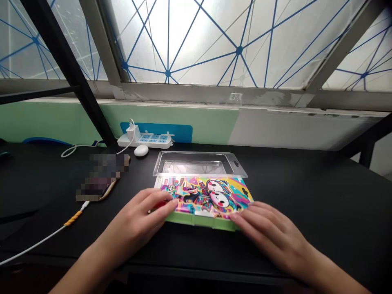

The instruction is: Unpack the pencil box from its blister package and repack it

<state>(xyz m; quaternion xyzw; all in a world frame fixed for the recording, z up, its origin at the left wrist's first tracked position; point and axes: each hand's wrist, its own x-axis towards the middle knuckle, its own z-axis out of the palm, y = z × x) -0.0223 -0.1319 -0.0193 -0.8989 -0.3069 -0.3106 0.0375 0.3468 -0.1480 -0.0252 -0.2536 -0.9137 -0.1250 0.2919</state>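
Note:
A colourful cartoon-printed card pack point(208, 196) with a light green front edge lies flat on the black table point(306, 196). Just behind it sits a clear plastic blister shell point(196, 163). My left hand point(141, 220) rests on the pack's left end, fingers stretched out flat over it. My right hand point(269, 232) lies at the pack's right front corner, fingers extended and touching the edge. Neither hand grips anything.
A phone point(102, 179) with a white charging cable point(45, 239) lies to the left. A white power strip point(147, 139) and a small white oval case point(141, 150) sit by the wall. A dark metal frame post point(76, 77) slants at the back left.

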